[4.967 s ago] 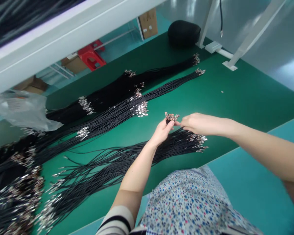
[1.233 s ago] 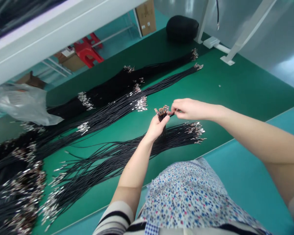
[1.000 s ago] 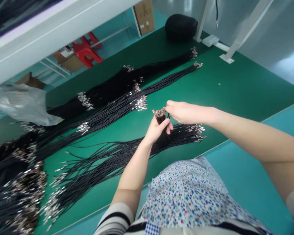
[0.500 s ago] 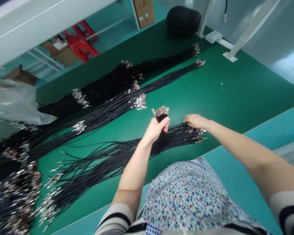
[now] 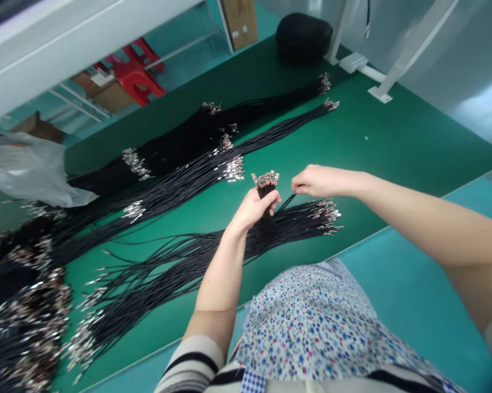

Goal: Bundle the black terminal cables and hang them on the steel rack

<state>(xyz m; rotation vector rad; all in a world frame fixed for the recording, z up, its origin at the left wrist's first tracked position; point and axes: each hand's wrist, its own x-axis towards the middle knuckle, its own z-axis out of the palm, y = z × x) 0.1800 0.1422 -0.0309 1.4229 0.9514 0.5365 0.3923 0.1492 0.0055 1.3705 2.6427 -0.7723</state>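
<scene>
- The left hand (image 5: 254,206) is closed in a fist around a bundle (image 5: 265,190) of thin black wires, held upright. Its metal end clips fan out just above the curled fingers.
- The right hand (image 5: 317,181) pinches a single wire (image 5: 287,202) between thumb and fingertips. The wire slants down from the pinch toward the left fist.
- Below both hands lies a loose pile (image 5: 213,256) of the same black wires, its clips spread just under the right fingers.
- The wires rest on a green mat (image 5: 393,147). Beyond the fingers lie more long bunches (image 5: 180,147), and far to their left a clear plastic bag (image 5: 24,172).
- Farther off are a black case (image 5: 303,35), a red stool (image 5: 137,76), a cardboard box (image 5: 239,22) and a shiny grey floor (image 5: 467,65).
</scene>
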